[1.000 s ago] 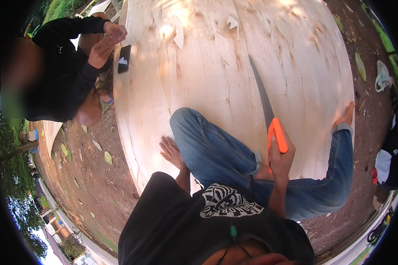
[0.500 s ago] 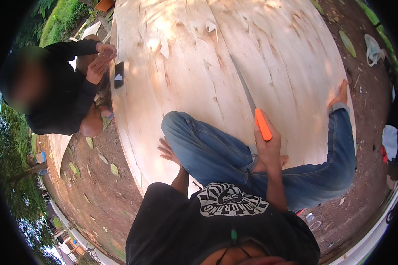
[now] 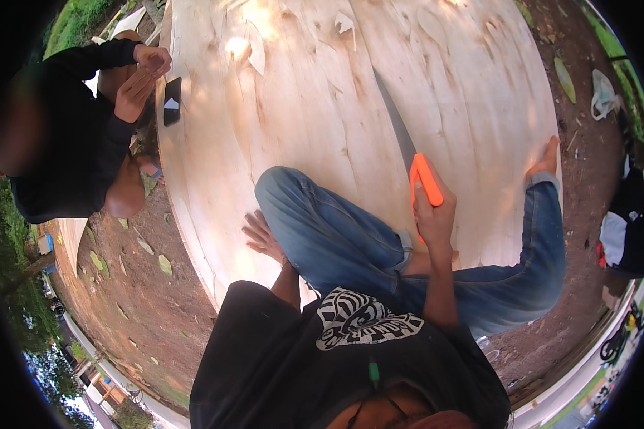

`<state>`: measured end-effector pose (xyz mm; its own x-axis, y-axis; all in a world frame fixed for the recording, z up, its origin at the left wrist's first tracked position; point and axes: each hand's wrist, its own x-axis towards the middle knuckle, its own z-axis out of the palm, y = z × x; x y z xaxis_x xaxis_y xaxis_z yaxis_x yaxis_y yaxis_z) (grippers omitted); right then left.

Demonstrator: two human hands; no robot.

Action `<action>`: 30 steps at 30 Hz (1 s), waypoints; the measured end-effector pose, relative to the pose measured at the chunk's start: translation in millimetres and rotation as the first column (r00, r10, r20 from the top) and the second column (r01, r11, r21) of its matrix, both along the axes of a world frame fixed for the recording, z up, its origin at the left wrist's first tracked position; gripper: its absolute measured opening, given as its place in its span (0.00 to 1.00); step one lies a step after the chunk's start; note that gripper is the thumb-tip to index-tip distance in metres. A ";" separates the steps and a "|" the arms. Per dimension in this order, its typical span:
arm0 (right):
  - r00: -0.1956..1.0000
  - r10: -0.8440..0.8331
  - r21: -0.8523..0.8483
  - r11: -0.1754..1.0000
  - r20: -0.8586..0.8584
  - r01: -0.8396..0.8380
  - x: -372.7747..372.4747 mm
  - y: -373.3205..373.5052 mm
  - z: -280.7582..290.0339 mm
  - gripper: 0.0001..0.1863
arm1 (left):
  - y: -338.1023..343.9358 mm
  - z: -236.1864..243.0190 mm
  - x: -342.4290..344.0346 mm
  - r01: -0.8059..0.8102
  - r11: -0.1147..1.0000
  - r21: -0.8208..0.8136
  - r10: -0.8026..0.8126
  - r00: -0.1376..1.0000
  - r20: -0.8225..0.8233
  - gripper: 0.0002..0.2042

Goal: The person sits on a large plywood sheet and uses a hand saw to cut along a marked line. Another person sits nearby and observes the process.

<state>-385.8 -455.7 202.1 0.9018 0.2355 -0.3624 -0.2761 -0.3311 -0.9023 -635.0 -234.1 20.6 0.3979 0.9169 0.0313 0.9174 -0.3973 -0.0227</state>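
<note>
My right hand [image 3: 436, 214] is wrapped round the orange handle of a handsaw [image 3: 396, 114]. The grey blade slants away from me over a large pale plywood sheet [image 3: 300, 129], its tip meeting a thin dark line that runs on toward the far edge. Whether the teeth sit inside that line, I cannot tell. Beside my bent knee, my left hand [image 3: 265, 239] rests flat on the sheet with its fingers spread, holding nothing. I am sitting on the plywood, with one bare foot [image 3: 544, 159] at its right edge.
A person in black [image 3: 68, 136] crouches at the left, hands together near a dark phone [image 3: 172, 101] on the sheet's edge. Dry leaves [image 3: 256, 48] lie on the wood. Brown soil surrounds it, with a white plastic bag [image 3: 604, 94] at the right.
The saw has turned, so more of its blade's flat side and handle shows. My left hand stays planted on the plywood. The whole view has shifted slightly.
</note>
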 end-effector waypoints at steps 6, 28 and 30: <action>0.958 0.076 -0.080 0.995 0.276 -0.056 -36.8 -19.5 2.9 0.25 | 0.5 -0.4 -3.3 -0.043 0.998 -0.042 0.042 0.999 -0.031 0.45; 1.000 -0.018 0.044 0.999 -0.011 0.019 -4.4 7.1 1.0 0.25 | 7.7 -23.0 -17.7 -0.033 0.999 -0.014 0.033 0.999 0.015 0.36; 0.975 0.029 0.046 0.998 0.223 -0.040 -20.4 -6.4 -10.9 0.25 | 9.1 -29.8 -19.6 -0.086 0.992 0.092 0.085 0.996 0.009 0.37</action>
<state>-406.2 -462.1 191.2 0.9494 0.2804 -0.1415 -0.0567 -0.2902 -0.9553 -654.6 -225.0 -9.2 0.3175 0.9407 0.1193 0.9482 -0.3136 -0.0506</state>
